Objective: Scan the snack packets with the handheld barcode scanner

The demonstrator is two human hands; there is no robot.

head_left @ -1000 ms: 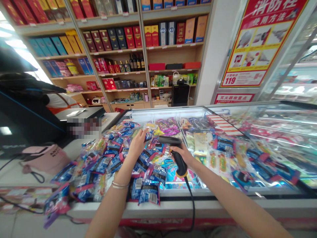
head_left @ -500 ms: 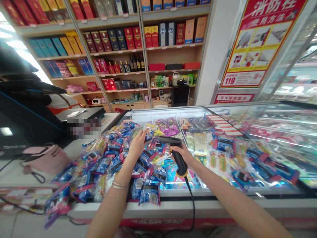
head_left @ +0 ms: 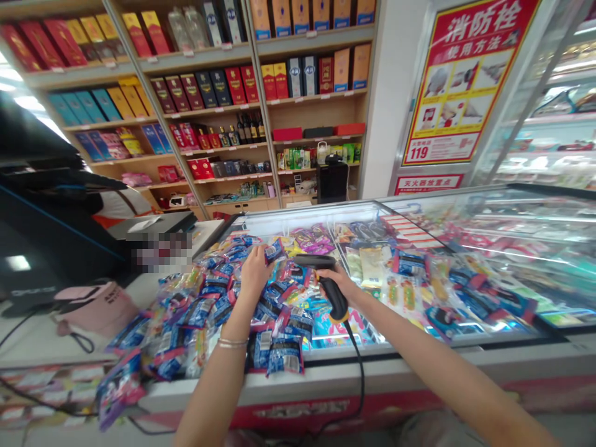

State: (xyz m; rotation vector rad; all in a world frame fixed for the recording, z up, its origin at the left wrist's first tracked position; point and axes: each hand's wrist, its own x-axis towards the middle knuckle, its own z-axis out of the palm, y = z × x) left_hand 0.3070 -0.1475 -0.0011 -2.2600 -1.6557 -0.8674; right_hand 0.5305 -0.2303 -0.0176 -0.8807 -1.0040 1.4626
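- Barcode scanner point(head_left: 333, 290) sits over the glass freezer point(head_left: 484, 217), its grip partly hidden by the clamped right hand point(head_left: 338, 284).
- At 9 o'clock, well apart, the left hand point(head_left: 254, 273) pinches a blue snack packet point(head_left: 274, 251), its print unreadable.

Red-and-yellow poster point(head_left: 465, 84) headed 消防栓 使用方法, 119 at lower left (large white numerals), red sign point(head_left: 428, 184) below reading 灭火器放置点

Glossy plastic snack packets point(head_left: 285, 356) — thin, crinkled film — lie on a smooth glass lid point(head_left: 503, 230); the scanner point(head_left: 333, 297) is matt black plastic.
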